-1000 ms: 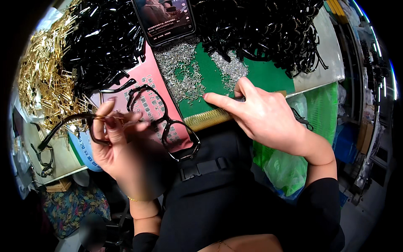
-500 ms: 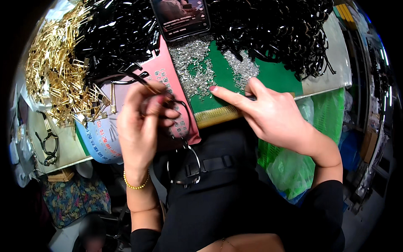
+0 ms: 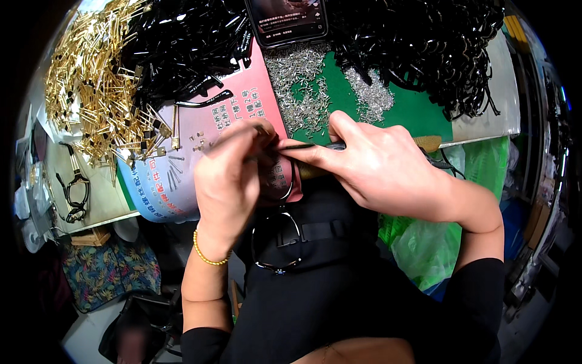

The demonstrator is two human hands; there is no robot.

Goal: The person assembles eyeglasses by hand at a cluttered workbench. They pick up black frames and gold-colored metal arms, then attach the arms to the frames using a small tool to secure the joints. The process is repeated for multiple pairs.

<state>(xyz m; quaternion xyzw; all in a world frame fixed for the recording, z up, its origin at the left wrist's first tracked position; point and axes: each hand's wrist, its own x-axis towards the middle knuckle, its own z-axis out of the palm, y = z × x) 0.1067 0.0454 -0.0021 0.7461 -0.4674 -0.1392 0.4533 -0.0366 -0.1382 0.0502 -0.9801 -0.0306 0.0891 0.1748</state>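
My left hand (image 3: 233,167) is closed around the upper part of an eyeglass frame (image 3: 277,265), whose thin rim hangs down in front of my black clothes. The fingers hide the pinched part, and some of them blur. My right hand (image 3: 388,164) is closed too, its extended index fingertip meeting the left fingers at the frame. A dark slim tool (image 3: 335,145), perhaps a screwdriver, lies in the right hand, mostly covered. Whether a tiny screw is between the fingertips cannot be made out. Small silver screws (image 3: 303,91) lie just beyond on the green mat (image 3: 418,124).
A phone (image 3: 290,24) stands at the back between two heaps of black temple arms (image 3: 188,54). Gold metal parts (image 3: 91,91) are piled at left, near another eyeglass frame (image 3: 76,194). A second screw pile (image 3: 373,97) lies right. Green plastic bags (image 3: 424,246) hang below the edge.
My right hand has left the screws and come to my left hand, their fingertips now together. The eyeglass frame has turned in the left hand. The whole view has shifted slightly.
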